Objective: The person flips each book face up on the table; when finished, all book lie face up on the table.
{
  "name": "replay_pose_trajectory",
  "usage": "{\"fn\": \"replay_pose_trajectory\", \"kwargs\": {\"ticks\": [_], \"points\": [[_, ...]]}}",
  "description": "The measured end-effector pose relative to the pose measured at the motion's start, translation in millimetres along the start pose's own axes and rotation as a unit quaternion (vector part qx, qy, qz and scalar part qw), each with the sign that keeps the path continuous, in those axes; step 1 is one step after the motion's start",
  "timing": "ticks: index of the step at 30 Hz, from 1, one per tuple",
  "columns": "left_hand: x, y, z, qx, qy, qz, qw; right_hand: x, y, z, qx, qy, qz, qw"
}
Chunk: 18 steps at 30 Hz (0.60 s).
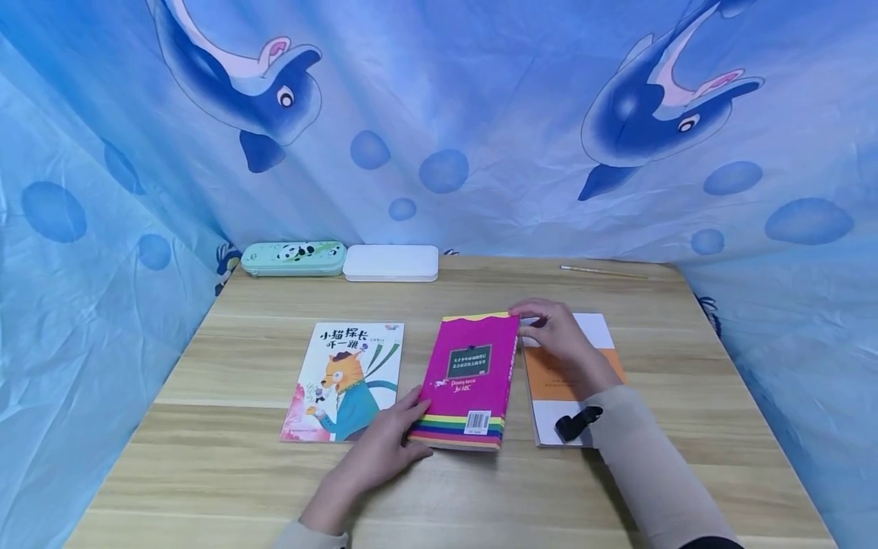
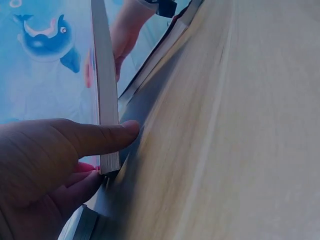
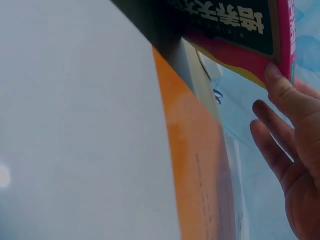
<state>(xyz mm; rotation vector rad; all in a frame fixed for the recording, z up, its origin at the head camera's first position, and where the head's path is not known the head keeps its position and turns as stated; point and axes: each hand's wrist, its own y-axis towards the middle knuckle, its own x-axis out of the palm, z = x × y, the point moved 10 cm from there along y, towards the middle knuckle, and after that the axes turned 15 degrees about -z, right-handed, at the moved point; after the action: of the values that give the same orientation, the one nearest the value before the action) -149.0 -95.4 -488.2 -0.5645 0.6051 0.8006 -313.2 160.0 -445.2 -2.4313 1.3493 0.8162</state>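
A thick magenta book (image 1: 456, 404) with a barcode and rainbow stripes at its bottom is held between both hands in the middle of the table. Its lower left corner is pinched by my left hand (image 1: 387, 446), and the left thumb (image 2: 107, 139) crosses the page edges in the left wrist view. My right hand (image 1: 559, 335) pinches the upper right corner. In the right wrist view, the dark cover on the book's underside (image 3: 235, 22) shows, lifted off the table. Two fingers (image 3: 272, 135) of the right hand stand apart from the book.
Left of the hands lies a picture book (image 1: 370, 389) with an orange cat. A white and orange book (image 1: 549, 381) lies under the right forearm. A green panda pencil case (image 1: 295, 263), a white case (image 1: 391, 263) and a pencil (image 1: 604, 272) lie along the back edge, before a blue dolphin curtain (image 1: 507, 99).
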Motion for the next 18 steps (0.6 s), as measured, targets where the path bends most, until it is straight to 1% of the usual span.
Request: {"fn": "replay_pose_trajectory", "kwargs": {"ticks": [6, 8, 10, 13, 18], "points": [[-2.6, -1.9, 6.5, 0.022, 0.023, 0.021, 0.9993, -3.9, -4.0, 10.6, 0.032, 0.061, 0.004, 0.998], [-4.0, -1.9, 8.1, 0.026, 0.025, 0.025, 0.9990, -4.9, -3.8, 9.6, 0.030, 0.075, 0.005, 0.997], [-5.7, -1.4, 8.4, 0.025, 0.022, 0.029, 0.9990, -6.1, -2.7, 5.9, 0.019, 0.080, 0.007, 0.997], [-9.3, -1.1, 9.3, 0.029, 0.018, 0.043, 0.9985, -8.7, -1.2, -2.5, -0.008, 0.067, 0.010, 0.998], [-19.7, -4.7, 10.4, 0.043, -0.002, 0.096, 0.9945, -16.4, -0.9, -16.9, -0.062, 0.039, 0.023, 0.997]]}}
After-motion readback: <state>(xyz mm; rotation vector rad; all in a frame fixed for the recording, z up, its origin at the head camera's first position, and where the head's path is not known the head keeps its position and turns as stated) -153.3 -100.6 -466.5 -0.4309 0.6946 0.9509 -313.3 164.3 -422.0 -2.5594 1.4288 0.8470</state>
